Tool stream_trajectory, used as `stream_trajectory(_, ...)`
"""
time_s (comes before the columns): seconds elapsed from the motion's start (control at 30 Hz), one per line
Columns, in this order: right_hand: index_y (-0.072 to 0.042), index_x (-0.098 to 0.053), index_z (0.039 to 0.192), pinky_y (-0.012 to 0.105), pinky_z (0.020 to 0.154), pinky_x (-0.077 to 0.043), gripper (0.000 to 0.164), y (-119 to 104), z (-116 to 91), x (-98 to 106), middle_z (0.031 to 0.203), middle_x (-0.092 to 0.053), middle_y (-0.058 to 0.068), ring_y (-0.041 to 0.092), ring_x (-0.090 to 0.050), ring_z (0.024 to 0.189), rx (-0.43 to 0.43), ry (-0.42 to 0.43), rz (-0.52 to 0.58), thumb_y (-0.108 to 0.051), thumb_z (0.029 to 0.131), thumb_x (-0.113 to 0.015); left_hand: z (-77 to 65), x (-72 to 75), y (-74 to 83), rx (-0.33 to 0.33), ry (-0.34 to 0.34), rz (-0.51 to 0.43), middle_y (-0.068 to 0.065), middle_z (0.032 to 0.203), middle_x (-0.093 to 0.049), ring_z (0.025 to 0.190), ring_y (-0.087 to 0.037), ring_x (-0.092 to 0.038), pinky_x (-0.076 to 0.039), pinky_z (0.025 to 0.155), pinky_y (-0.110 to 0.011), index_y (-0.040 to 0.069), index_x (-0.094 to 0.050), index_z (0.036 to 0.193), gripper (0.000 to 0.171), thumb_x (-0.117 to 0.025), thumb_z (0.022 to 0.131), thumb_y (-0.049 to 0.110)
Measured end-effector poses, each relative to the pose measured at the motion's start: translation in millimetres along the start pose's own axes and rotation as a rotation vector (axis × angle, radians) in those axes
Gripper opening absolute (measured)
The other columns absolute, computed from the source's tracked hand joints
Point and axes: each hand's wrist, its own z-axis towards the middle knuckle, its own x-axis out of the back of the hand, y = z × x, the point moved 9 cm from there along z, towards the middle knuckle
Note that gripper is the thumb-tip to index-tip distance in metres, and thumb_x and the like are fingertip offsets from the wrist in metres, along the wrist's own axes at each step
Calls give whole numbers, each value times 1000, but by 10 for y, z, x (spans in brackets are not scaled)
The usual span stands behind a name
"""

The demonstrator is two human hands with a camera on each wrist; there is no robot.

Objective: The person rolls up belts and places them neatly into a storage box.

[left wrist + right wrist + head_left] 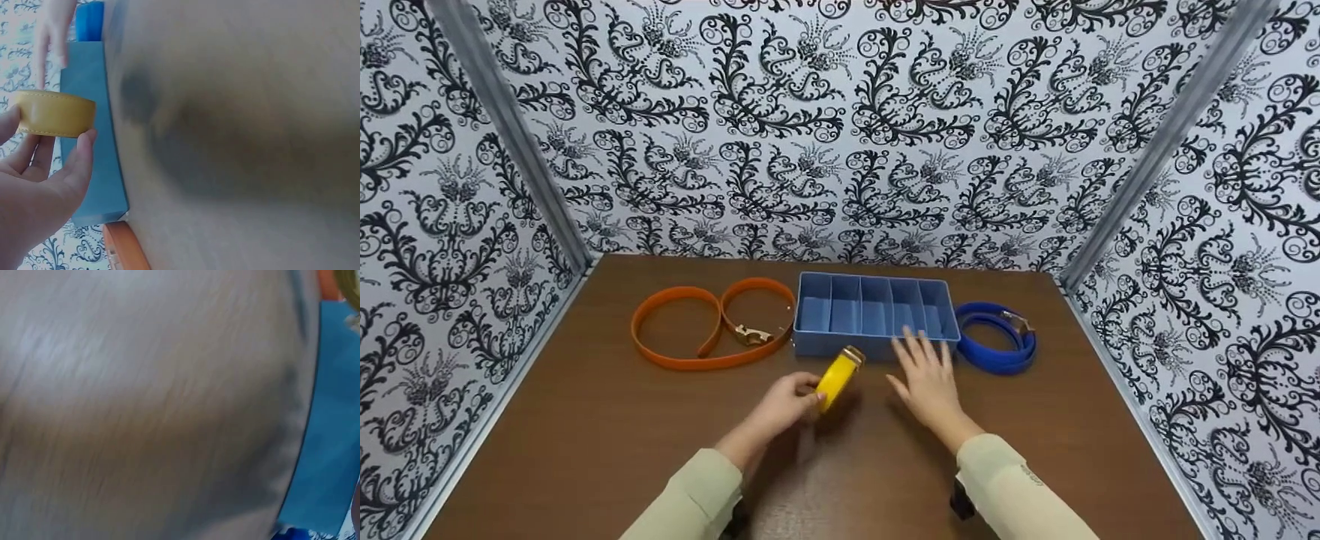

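Observation:
A rolled yellow belt [838, 379] with a metal buckle is pinched in my left hand [789, 409], held above the table just in front of the blue tray. The left wrist view shows the coiled yellow belt [55, 114] between thumb and fingers, stitching along its edges. My right hand [931, 382] has its fingers spread and straight, over the front right edge of the blue compartment tray [825, 343]; whether it touches the tray I cannot tell. In the right wrist view the tray's blue side [332, 416] shows, with only a sliver of the hand at the edge.
An orange belt [675, 363] with a gold buckle lies in two loops left of the tray. To the tray's right is a coiled blue belt [997, 360]. The brown table [607, 450] is enclosed by patterned walls [840, 150] at the back and sides.

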Motion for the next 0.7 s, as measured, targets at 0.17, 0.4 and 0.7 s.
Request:
stream_trajectory(0.17,-12,-40,149,65,110,-5,74,209,-54,-195,158,-25,13,35,-19,144,-191,-157,24,-46,89,-66,65,163,92,-7,91,-4,-18,104,-65,89,-27,-63,-54,76,-38,-9,-61,116,29,-63,92,7)
stream_trajectory(0.4,-14,-42,148,64,110,-10,70,242,-7,-259,152,-35,16,36,-24,142,-276,-191,3,-46,90,-65,183,424,331,-78,215,44,-20,111,-63,100,-32,-60,-52,85,-43,-9,-62,115,29,-66,91,8)
stream_trajectory(0.7,-12,-45,146,60,108,-24,68,226,44,-261,146,-41,20,39,-31,138,-253,-129,-76,-42,89,-68,458,621,485,-140,313,10,-24,112,-63,106,-36,-58,-48,91,-45,-12,-61,116,27,-62,92,0)
